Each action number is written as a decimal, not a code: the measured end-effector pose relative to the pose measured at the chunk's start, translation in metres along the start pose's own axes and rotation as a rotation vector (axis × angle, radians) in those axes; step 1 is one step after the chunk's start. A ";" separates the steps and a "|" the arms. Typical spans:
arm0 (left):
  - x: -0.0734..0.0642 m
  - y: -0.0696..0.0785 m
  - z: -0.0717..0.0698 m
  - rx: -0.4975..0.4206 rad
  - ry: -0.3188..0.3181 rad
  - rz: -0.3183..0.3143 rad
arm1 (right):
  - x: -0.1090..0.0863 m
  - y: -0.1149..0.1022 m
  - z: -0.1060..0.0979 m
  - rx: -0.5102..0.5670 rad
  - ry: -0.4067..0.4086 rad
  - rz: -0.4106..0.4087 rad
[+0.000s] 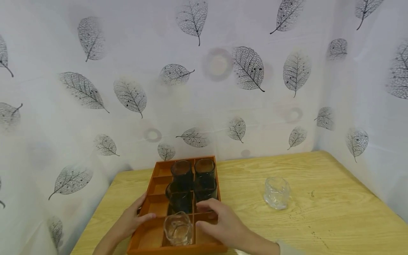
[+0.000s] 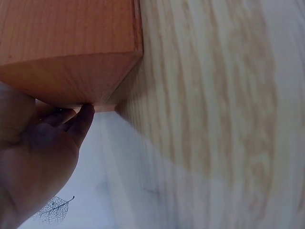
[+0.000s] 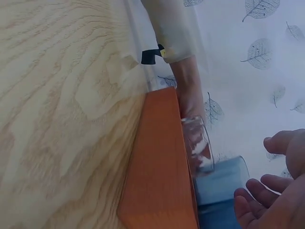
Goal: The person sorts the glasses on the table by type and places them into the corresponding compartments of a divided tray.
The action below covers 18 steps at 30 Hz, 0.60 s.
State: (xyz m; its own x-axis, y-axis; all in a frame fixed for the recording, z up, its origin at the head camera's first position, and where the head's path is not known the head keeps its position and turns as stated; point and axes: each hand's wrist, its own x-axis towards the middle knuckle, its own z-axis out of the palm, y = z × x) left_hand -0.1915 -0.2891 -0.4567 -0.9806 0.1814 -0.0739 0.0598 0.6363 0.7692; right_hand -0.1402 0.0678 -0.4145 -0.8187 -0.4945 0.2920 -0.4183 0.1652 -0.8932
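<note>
An orange-brown wooden tray (image 1: 175, 250) divided into compartments lies on the table. Several dark glasses (image 1: 181, 168) stand in its middle and right columns; in the right wrist view one dark glass (image 3: 219, 183) looks bluish. One clear, wavy-walled glass (image 1: 178, 230) sits in a front compartment. My left hand (image 1: 129, 220) grips the tray's left wall, thumb over the rim and fingers along the outside, as the left wrist view also shows the hand (image 2: 43, 157). Above the tray's front right, my right hand (image 1: 227, 225) is spread, thumb and fingers apart, holding nothing.
Another clear glass (image 1: 276, 193) stands on the wood-grain table (image 1: 318, 191), to the right of the tray. A white curtain (image 1: 204, 102) printed with dark leaves hangs behind and at both sides, close to the tray's back edge.
</note>
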 end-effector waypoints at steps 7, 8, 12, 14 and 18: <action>-0.001 0.000 0.001 -0.013 -0.004 0.003 | -0.013 0.005 -0.031 -0.079 0.090 -0.051; -0.001 -0.001 0.001 -0.015 -0.002 0.001 | -0.015 0.006 -0.036 -0.088 0.102 -0.063; 0.000 -0.002 0.001 -0.016 0.003 -0.001 | -0.022 0.011 -0.054 -0.133 0.154 -0.074; 0.000 -0.002 0.001 -0.007 0.006 0.002 | -0.026 0.013 -0.062 -0.154 0.185 -0.075; -0.001 -0.002 0.000 0.008 0.005 0.013 | -0.034 0.019 -0.076 -0.182 0.228 -0.079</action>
State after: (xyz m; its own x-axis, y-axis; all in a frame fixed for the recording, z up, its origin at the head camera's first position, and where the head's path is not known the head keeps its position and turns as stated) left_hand -0.1908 -0.2902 -0.4583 -0.9808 0.1856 -0.0605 0.0739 0.6396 0.7652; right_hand -0.1507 0.1527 -0.4150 -0.8394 -0.3112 0.4457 -0.5311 0.2946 -0.7945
